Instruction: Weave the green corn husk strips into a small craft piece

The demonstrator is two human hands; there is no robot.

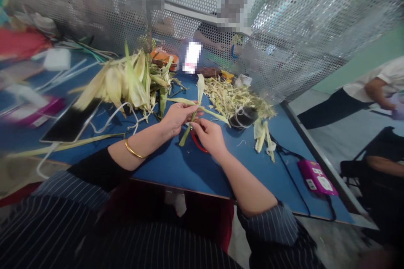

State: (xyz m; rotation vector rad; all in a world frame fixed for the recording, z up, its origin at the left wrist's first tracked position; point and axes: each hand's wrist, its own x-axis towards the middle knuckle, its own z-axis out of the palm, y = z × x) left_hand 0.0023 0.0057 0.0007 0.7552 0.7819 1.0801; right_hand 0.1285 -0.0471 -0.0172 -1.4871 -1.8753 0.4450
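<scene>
Head view: left hand (pixel 177 118), grip closed, pinches crossed husk strips (pixel 200 88) near centre; right hand (pixel 211 136), at five o'clock, curls close, hold unclear. Apparent step: crossing strips; next move likely needs the crossing steady.

On this table (pixel 170 170), clocking from the husk strips (pixel 200 99): corn-husk bundle (pixel 136 80) at ten o'clock, shredded husks (pixel 225 96) two, thread spool (pixel 244 117) three!
</scene>
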